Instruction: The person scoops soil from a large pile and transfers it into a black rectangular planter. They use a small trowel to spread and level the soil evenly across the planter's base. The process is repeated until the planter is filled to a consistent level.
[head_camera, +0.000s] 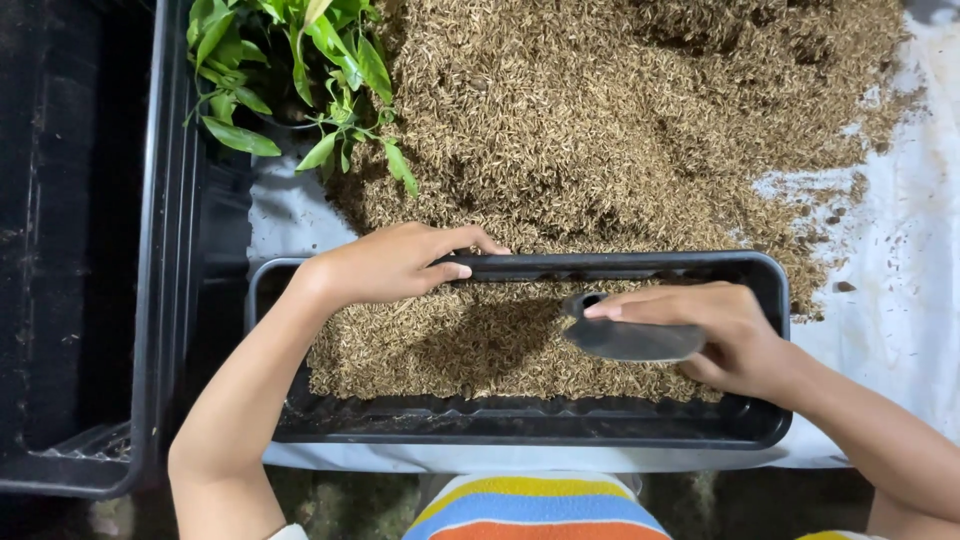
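Striped clothing (535, 510), left hand (385, 262) gripping black planter (520, 425) rim, right hand (725, 335) closed around grey trowel (625, 338), husk-strewn white sheet (900, 320)

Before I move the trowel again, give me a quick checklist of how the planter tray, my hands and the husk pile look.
1. Left hand gripping the far rim of the black planter tray: ok, fingers curl over the edge.
2. Right hand holding the grey trowel: ok, blade lies over the fill.
3. Tray filled evenly: not ok, brown husk covers most of the floor, but the left end is bare.
4. Loose husk pile just beyond the tray: ok.
5. Potted green plant apart from both hands: ok.
6. White sheet reaching under the whole tray: cannot tell.
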